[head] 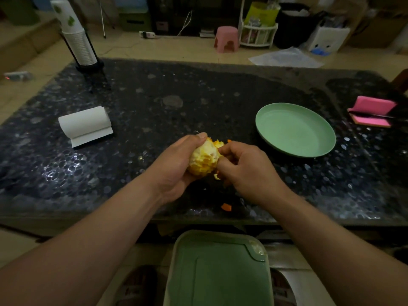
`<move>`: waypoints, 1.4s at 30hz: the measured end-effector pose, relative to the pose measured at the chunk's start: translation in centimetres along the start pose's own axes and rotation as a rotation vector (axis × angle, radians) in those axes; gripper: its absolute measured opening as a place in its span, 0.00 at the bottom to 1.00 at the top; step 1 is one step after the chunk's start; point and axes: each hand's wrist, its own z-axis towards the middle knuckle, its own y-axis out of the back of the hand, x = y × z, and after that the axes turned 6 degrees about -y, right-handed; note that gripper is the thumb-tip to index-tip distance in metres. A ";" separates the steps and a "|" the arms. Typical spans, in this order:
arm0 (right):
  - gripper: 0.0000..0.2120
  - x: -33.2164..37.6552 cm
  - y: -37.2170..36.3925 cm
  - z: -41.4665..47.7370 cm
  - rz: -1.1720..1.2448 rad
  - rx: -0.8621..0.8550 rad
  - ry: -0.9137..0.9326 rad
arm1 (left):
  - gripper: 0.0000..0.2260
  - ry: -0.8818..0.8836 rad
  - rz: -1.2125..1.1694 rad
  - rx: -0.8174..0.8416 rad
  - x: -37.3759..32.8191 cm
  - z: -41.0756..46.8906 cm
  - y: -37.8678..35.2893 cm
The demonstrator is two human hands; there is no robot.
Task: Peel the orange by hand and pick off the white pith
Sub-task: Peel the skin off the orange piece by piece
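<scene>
1. Cradling the orange (204, 159) above the near middle of the dark pebbled table (154, 102), the left hand (176, 164) wraps it from the left and below. Its fingers are curled round the fruit, and the thumb is hooked over the top, which likely braces it against the pull from the other side.
2. The right hand (247, 166) is closed at the fruit's right side with its knuckles up and its thumb against the pale pith. It appears to pinch a rind flap (220, 143), though the fingertips themselves are hidden.
3. Most of the visible face is white and yellow and little orange skin shows, so peeling looks nearly finished and pith-picking lies ahead.
4. The fruit is held off the surface, which probably lets scraps fall. One peel scrap (226, 206) lies near the table's front edge, just below the hands.
5. A green bin (218, 268) sits under that edge, directly beneath the work and handy for waste.
6. The green plate (295, 129) lies bare to the right, near the right hand, and is the likely landing spot for the cleaned fruit.
7. A paper roll (86, 124) sits well to the left, a cup stack (76, 38) stands at the far left corner and a pink pad (373, 113) lies at the right edge. All three are well apart from the hands, leaving both elbows room to swing.
</scene>
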 end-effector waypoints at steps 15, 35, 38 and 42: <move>0.04 0.0 0.7 0.3 -0.040 -0.013 0.010 | 0.21 0.031 0.007 0.027 0.0 -0.5 -0.1; 0.07 0.1 0.6 0.0 -0.050 -0.084 0.110 | 0.16 0.099 0.041 0.067 -1.3 -1.0 0.1; 0.07 0.6 1.4 0.1 0.100 0.035 0.020 | 0.16 0.130 -0.038 0.065 -1.6 -1.2 0.4; 0.07 -0.2 1.9 0.9 0.416 0.215 -0.123 | 0.17 0.177 -0.145 0.078 -1.4 -1.3 0.6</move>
